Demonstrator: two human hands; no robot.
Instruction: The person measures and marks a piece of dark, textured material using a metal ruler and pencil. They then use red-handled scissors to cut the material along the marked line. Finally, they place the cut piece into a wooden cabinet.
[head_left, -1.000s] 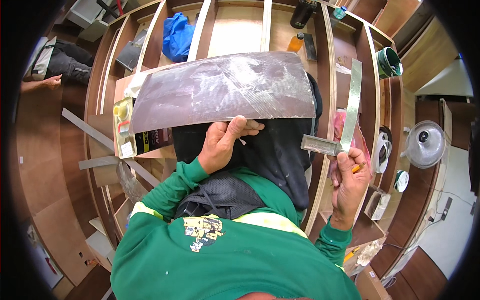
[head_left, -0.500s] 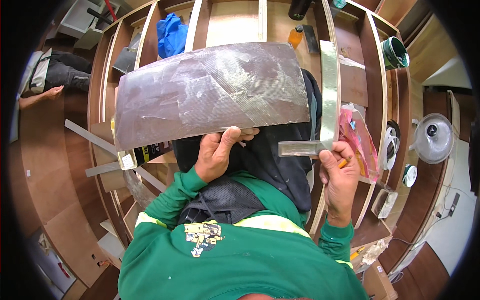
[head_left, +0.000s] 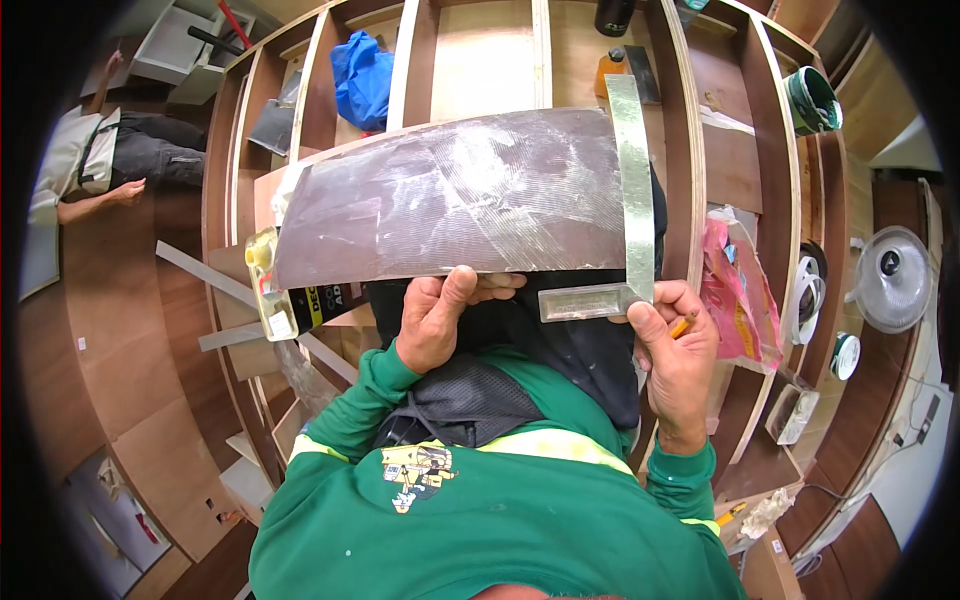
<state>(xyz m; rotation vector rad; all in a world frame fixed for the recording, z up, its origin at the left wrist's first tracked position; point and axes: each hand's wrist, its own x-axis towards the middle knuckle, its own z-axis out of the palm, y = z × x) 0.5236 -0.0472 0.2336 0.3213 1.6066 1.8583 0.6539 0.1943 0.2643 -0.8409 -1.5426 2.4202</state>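
A brown panel (head_left: 445, 195) with whitish combed smears lies across my dark-clad lap, and my left hand (head_left: 445, 315) grips its near edge with the thumb outside and fingers partly hidden under it. In my right hand (head_left: 675, 355) are a metal try square (head_left: 636, 170) and a yellow pencil (head_left: 683, 325). The square's long blade stands along the panel's right end, and its stock lies just below the near edge. A metal can (head_left: 262, 280) with a yellow cap sits at the panel's left, beside a black-and-yellow package (head_left: 312, 310).
A wooden compartment frame (head_left: 672, 120) holds a blue bag (head_left: 362, 80), an orange bottle (head_left: 612, 67), pink plastic (head_left: 738, 300) and a green bucket (head_left: 812, 100). Loose strips (head_left: 205, 270) lie left. A fan (head_left: 890, 280) stands right. Another person (head_left: 110, 160) is at the upper left, hand apart from mine.
My right hand has brought the square leftward, so its blade now reaches the panel's right end. My left hand and the panel appear slightly lower in the picture than half a second ago.
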